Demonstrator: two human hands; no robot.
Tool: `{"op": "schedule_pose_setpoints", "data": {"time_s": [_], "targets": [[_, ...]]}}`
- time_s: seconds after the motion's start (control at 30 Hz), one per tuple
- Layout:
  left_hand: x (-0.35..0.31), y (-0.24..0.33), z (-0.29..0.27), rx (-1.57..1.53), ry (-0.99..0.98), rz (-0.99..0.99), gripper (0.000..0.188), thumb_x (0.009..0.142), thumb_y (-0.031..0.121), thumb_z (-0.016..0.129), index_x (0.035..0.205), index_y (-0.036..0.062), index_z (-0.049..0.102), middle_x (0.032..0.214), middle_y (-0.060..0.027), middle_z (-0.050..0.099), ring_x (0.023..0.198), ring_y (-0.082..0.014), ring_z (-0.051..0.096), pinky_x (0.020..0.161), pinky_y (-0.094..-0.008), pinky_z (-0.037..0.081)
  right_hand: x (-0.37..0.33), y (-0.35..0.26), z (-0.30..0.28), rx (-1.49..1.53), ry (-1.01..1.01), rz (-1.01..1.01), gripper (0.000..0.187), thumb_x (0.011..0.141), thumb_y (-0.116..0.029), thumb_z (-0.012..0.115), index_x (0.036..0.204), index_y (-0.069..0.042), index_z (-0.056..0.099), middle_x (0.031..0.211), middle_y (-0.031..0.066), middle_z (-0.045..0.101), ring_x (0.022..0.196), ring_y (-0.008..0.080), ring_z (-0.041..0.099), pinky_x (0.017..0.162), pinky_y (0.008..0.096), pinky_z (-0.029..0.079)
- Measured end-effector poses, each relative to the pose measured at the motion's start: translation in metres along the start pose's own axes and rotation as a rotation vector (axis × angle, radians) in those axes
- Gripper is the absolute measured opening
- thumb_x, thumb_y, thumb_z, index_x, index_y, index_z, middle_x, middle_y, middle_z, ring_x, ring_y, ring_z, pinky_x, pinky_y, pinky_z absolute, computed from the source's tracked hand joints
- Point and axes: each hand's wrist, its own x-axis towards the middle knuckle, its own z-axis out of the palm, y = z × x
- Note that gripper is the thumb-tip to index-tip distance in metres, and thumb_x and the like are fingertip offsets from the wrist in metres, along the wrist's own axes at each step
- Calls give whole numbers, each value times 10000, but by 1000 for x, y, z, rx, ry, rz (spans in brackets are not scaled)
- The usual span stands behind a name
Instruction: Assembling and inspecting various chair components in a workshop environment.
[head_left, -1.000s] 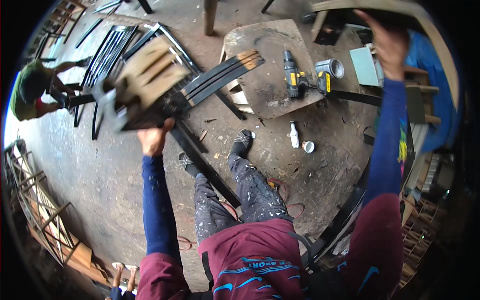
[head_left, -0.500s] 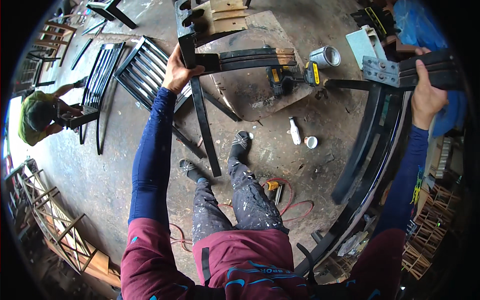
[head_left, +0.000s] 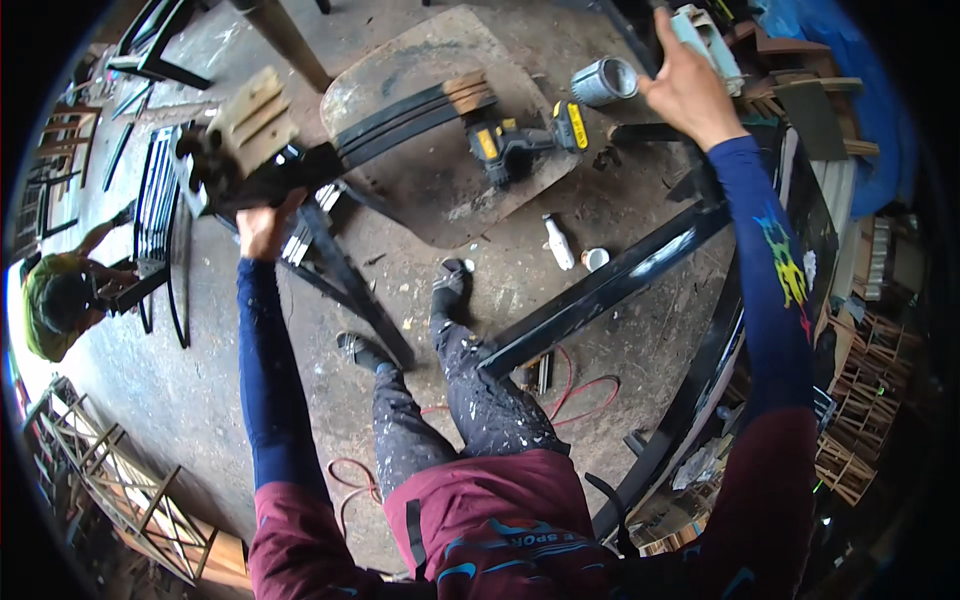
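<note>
My left hand [head_left: 262, 228] is closed around the underside of a black-painted wooden frame [head_left: 310, 172], its thumb up along the side. That frame has bare-wood patches and dark hollows at its near end, smeared by motion, and a curved slatted arm reaches right over a worn board [head_left: 390, 55]. My right hand [head_left: 692, 92] is raised at upper right with index finger and thumb spread apart, beside a dark bar [head_left: 628, 32]; its other fingers are partly hidden. Below it, a long black beam [head_left: 600, 290] slants down toward my leg.
On the board lies a yellow-and-black cordless drill [head_left: 510, 148]; a paint can [head_left: 592, 84] stands nearby. A white bottle [head_left: 558, 242] and small cup [head_left: 596, 259] are on the floor, with a red hose [head_left: 585, 390] by my legs. Another person [head_left: 58, 305] works at far left.
My left hand and the black frame have moved left and down, tilting. My right hand has moved left and up, off the bracketed black piece. A black beam now crosses in front of my legs.
</note>
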Motion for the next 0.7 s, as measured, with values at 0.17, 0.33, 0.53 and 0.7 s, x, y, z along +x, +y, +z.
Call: {"op": "schedule_pose_setpoints", "data": {"time_s": [0.17,0.33,0.53,0.7], "targets": [[-13,-2,-8,47,-45,-93,408,846,322,750,1131,33,705,1084,-133,723,1013,-299,666,952,-378,479,5,16,32,-37,-154,134,858,765,-143,645,1539,-23,295,903,270,684,892,409,680,848,451,535],[-28,8,-12,-91,115,-166,440,757,115,763,1167,6,648,1110,-92,677,1047,-223,629,961,-341,479,-8,16,29,-62,-297,155,894,742,-143,666,1525,31,272,854,277,667,861,423,669,806,461,535],[8,23,16,-96,244,-165,697,670,63,815,1312,17,548,1249,-80,636,1139,-229,601,1038,-348,447,-68,43,-11,-72,-357,319,928,736,-134,685,1554,-25,262,858,212,671,852,387,676,799,438,530],[38,63,59,-426,460,-156,604,622,49,850,1139,63,539,975,-44,636,888,-153,600,814,-296,505,-101,51,-38,-40,-429,459,983,716,-69,710,1578,-75,238,843,206,658,840,360,684,813,406,524]]}}
